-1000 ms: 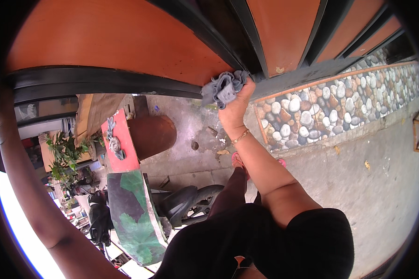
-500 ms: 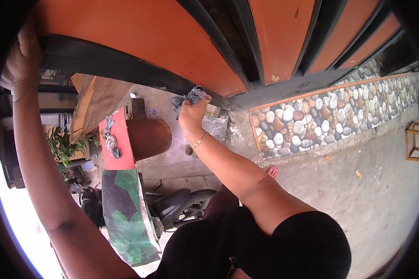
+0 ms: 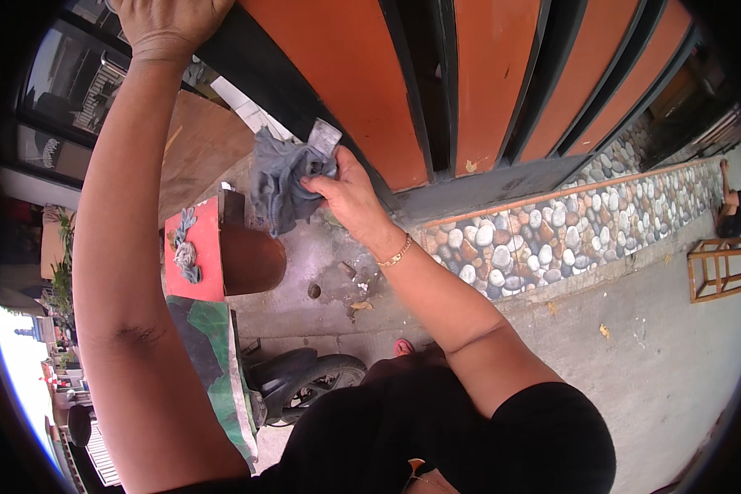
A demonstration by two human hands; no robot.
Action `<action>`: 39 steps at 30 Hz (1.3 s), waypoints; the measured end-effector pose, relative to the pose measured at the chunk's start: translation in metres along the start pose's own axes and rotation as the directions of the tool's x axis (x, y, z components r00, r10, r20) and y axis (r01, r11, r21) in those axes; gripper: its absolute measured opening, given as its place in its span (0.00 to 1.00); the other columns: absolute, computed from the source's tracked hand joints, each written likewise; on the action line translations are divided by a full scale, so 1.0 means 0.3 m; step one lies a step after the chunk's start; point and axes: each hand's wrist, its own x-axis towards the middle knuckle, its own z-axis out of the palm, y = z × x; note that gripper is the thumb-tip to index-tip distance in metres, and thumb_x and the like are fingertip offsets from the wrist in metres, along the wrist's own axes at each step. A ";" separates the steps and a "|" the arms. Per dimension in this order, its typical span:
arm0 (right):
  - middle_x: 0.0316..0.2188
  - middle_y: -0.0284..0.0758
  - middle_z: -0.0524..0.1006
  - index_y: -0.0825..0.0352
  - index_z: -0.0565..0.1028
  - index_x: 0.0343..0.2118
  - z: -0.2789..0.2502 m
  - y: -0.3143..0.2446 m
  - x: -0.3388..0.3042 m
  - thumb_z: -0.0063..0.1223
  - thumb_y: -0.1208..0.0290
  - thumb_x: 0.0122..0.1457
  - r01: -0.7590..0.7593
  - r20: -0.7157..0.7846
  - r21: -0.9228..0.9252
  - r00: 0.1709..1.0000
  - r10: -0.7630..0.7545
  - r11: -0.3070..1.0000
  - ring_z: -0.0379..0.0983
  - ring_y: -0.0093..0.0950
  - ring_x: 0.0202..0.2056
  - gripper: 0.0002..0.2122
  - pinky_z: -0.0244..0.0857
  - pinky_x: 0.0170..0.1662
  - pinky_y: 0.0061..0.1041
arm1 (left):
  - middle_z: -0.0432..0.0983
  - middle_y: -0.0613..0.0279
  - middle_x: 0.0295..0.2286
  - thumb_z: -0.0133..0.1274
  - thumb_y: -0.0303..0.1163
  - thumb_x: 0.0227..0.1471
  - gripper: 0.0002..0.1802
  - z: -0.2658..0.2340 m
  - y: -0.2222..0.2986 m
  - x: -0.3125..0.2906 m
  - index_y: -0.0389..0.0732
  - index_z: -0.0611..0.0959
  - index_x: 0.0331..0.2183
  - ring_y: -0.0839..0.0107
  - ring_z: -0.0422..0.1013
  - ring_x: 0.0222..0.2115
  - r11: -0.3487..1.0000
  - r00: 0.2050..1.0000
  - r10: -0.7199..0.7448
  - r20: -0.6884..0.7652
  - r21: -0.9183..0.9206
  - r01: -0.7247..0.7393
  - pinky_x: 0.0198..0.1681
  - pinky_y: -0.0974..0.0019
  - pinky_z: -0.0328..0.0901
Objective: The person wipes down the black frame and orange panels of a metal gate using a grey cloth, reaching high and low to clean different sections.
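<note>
The orange panels (image 3: 337,82) bulked largest, flat and smoothly painted, with a few small blemishes, set in a dark frame (image 3: 259,66) with straight edges that bowed in the view. Grey concrete floor (image 3: 552,354) spread below, rough and stained, bordered by a strip (image 3: 543,235) patterned with rounded pebbles in white, brown and grey. A flat red board (image 3: 206,280) stood against a brown rounded form. The grey cloth (image 3: 280,193), soft and crumpled into loose folds, hung just beside the frame's lower edge, mostly left of the right hand (image 3: 352,198); its near edge was pinched between the thumb, which lay across the front, and fingers curled mostly out of sight behind. The left hand (image 3: 173,20) was up against the frame's upper part, its fingers cropped, so their grip could not be told. A pale label (image 3: 325,137) stuck up from the cloth, and a thin gold-coloured bracelet (image 3: 397,251) circled the right wrist.
</note>
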 end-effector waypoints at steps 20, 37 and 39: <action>0.49 0.42 0.73 0.68 0.68 0.52 -0.433 -0.302 -0.804 0.49 0.75 0.52 -0.376 -0.159 0.289 0.888 0.431 0.880 0.68 0.38 0.53 0.22 0.56 0.60 0.43 | 0.65 0.39 0.52 0.61 0.36 0.47 0.25 -0.547 0.306 -0.538 0.32 0.76 0.45 0.42 0.63 0.54 0.250 0.554 -0.037 0.832 -0.529 0.811 0.57 0.53 0.60; 0.27 0.30 0.77 0.69 0.77 0.34 -0.176 -0.193 -0.751 0.59 0.62 0.58 -0.428 -0.285 -0.610 0.904 0.319 0.667 0.73 0.19 0.30 0.12 0.68 0.30 0.20 | 0.80 0.61 0.34 0.62 0.33 0.52 0.19 -0.982 0.585 -0.990 0.33 0.79 0.43 0.74 0.74 0.33 -0.518 -0.025 0.342 0.939 0.210 0.829 0.38 0.68 0.69; 0.25 0.30 0.77 0.69 0.77 0.30 -0.202 -0.211 -0.763 0.59 0.62 0.58 -0.415 -0.345 -0.580 0.905 0.249 0.701 0.74 0.20 0.30 0.13 0.68 0.33 0.19 | 0.80 0.65 0.33 0.60 0.32 0.54 0.15 -0.977 0.571 -0.989 0.35 0.79 0.42 0.77 0.73 0.31 -0.606 -0.009 0.282 0.959 0.186 0.774 0.35 0.71 0.68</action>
